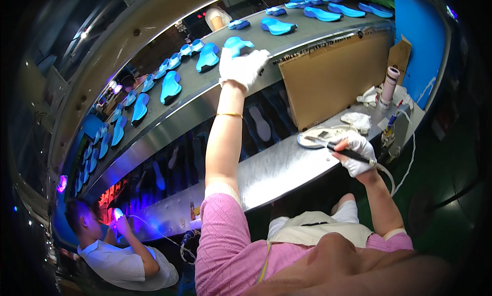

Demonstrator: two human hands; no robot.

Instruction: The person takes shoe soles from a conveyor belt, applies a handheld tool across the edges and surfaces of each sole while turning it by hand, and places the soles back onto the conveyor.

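My left hand point(242, 69), in a white glove, reaches over the conveyor belt point(189, 88) to a light blue shoe sole point(237, 44). Its thumb and fingers are spread at the sole's near end, which the glove partly hides. My right hand point(354, 155), gloved with bare fingertips, is closed around a black-handled pen-like tool point(353, 154) with a pale cord trailing from its rear. The tool's front end lies over a pale, long rounded piece point(315, 137) with dark marks on the metal ledge point(287, 168). I cannot make out exactly what that piece is.
Several blue soles point(170, 86) lie in rows along the belt. A cardboard sheet point(333, 76) leans between belt and ledge. On the ledge's right are a pink bottle point(390, 83), a crumpled white cloth point(357, 122) and a looping cord point(413, 137). A co-worker point(123, 255) sits at left.
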